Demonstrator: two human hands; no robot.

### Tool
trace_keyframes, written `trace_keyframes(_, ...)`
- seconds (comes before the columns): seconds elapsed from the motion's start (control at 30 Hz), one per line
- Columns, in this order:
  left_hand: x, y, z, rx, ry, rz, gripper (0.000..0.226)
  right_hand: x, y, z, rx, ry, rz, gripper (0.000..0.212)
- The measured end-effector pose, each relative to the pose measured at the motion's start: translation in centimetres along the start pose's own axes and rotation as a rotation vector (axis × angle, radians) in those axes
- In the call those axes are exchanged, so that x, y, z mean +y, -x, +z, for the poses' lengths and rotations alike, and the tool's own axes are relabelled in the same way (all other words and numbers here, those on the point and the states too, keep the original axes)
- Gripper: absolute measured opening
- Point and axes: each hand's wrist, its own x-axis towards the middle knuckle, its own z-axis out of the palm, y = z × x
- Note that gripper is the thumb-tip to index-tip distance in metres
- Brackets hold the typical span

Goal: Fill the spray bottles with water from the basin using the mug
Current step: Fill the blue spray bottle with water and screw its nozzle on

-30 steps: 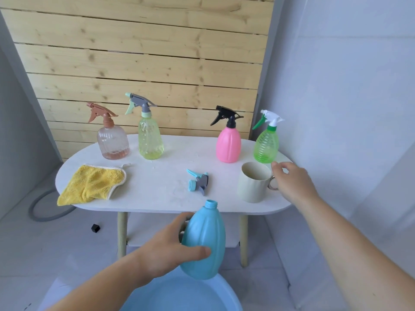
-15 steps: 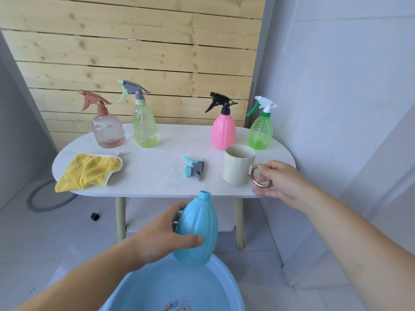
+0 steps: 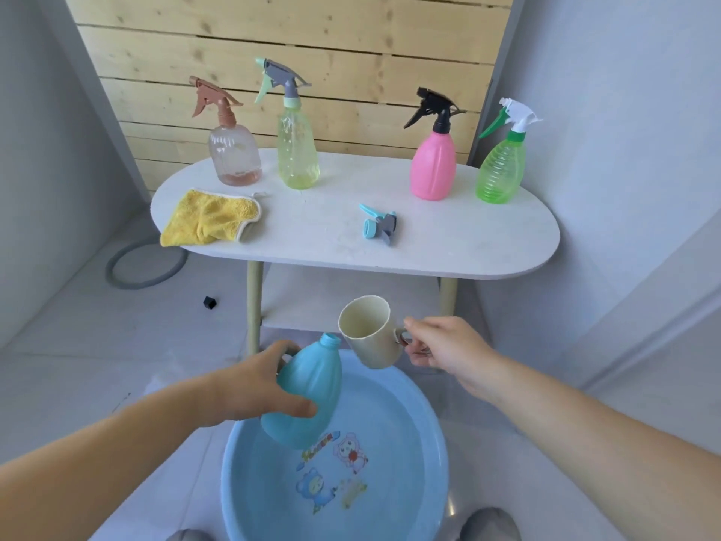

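Observation:
My left hand (image 3: 253,386) grips an uncapped blue bottle (image 3: 308,388), tilted slightly right, over the blue basin (image 3: 433,454) on the floor. The basin holds water and has cartoon pictures on its bottom. My right hand (image 3: 444,351) pinches the handle of a cream mug (image 3: 370,333), held in the air just right of the bottle's mouth, above the basin's far rim. The bottle's blue spray head (image 3: 378,224) lies on the white table (image 3: 487,244). Capped bottles stand at the back: brown (image 3: 234,150), yellow-green (image 3: 296,146), pink (image 3: 433,162), green (image 3: 501,165).
A yellow cloth (image 3: 210,218) lies on the table's left end. A grey hose loop (image 3: 144,267) and a small black piece (image 3: 210,303) lie on the floor to the left. A lower shelf (image 3: 312,298) sits under the table. Walls close in on both sides.
My right hand took the mug by its handle, lifted it off the table and brought it down beside the blue bottle. The view has tilted down toward the basin.

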Motion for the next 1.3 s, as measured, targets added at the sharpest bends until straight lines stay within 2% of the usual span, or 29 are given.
trace_keyframes(0.2, -3.1, -1.0, 2.9, 0.022, 0.021, -0.062, 0.094, 6.9, -3.3, 4.0, -0.043, 0.456, -0.009, 0.042)
trace_keyframes(0.4, -5.7, -1.4, 4.3, 0.003, -0.053, -0.1, 0.081, 12.1, -4.8, 6.3, -0.094, 0.614, -0.03, 0.051)
trace_keyframes(0.53, -7.0, -2.0, 4.3, 0.016, -0.11, -0.127, 0.089, 14.3, -5.3, 6.9, -0.124, 0.739, -0.062, 0.053)
trace_keyframes(0.7, -7.3, -2.8, 4.8, 0.004, -0.152, -0.126, 0.083, 15.7, -5.7, 7.0, -0.171, 0.812, -0.042, 0.046)
trace_keyframes(1.3, -7.9, -3.8, 5.5, -0.023, -0.155, -0.107, 0.086, 16.3, -6.3, 7.4, -0.241, 0.944, -0.061, 0.048)
